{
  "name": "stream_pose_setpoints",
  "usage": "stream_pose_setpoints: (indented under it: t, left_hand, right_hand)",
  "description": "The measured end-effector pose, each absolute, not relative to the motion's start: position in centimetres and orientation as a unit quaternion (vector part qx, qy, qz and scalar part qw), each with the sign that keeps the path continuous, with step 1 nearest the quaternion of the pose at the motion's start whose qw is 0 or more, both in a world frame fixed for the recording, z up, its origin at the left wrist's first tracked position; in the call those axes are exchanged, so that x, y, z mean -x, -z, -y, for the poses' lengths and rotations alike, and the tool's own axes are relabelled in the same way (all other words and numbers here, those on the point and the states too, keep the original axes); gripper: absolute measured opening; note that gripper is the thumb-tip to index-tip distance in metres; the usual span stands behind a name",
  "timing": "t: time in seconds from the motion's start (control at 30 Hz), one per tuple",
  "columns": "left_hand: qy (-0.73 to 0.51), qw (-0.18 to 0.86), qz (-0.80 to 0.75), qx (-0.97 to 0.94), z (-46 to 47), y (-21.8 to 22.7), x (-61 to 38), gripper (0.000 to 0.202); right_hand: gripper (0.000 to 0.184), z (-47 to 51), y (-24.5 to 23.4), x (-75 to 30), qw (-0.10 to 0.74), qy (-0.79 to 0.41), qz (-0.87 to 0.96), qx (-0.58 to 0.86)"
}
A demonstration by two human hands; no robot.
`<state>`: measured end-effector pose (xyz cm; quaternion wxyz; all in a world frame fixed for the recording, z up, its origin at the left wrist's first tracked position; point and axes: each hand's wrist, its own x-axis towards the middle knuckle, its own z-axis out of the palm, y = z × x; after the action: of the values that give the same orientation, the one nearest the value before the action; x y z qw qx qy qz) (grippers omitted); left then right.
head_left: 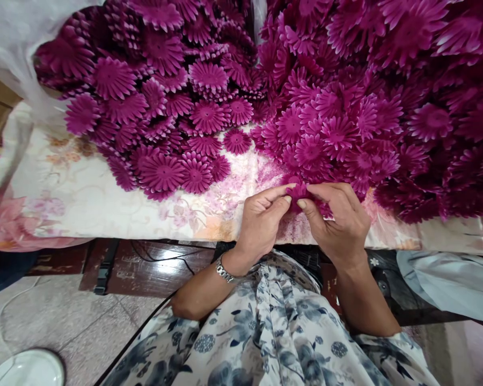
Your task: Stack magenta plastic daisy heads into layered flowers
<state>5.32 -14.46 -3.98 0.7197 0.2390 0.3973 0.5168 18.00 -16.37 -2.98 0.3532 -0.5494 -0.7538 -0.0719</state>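
Note:
Between my two hands, near the table's front edge, is a small magenta artificial flower petal piece (297,194). My left hand (261,217) pinches its left side between thumb and fingertips. On the other side, the thumb and fingers of my right hand (338,217) close on its right edge. Just beyond my fingers lies a heap of loose, separated magenta flower pieces (338,131). To the left, another pile of flower pieces (161,169) sits partly in tight stacks. The underside of the held piece is hidden.
A floral cloth (84,198) covers the table, with purple specks near my hands. A clear plastic bag (28,59) rests at the back left. Below are a dark red wooden bench (145,268), a black strap (104,268) and a round white object (28,369) on the floor.

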Motion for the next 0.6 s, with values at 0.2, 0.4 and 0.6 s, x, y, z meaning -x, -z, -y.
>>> stream_pose_setpoints:
  t: [0.2,0.4,0.6]
  left_hand:
    - [-0.508,0.743,-0.379,-0.216,14.5,3.4,-5.1,0.018]
    - [-0.475,0.75,-0.381,-0.258,14.4,3.4,-4.6,0.015]
    - [-0.51,0.717,-0.369,-0.3,14.2,3.8,-4.2,0.013]
  right_hand:
    - [0.01,16.2,2.8,-17.7,0.375,0.034,0.75,0.544]
    - [0.017,16.4,2.2,-17.6,0.379,-0.063,0.774,0.504]
    - [0.027,16.8,2.1,-18.4,0.397,-0.074,0.755,0.517]
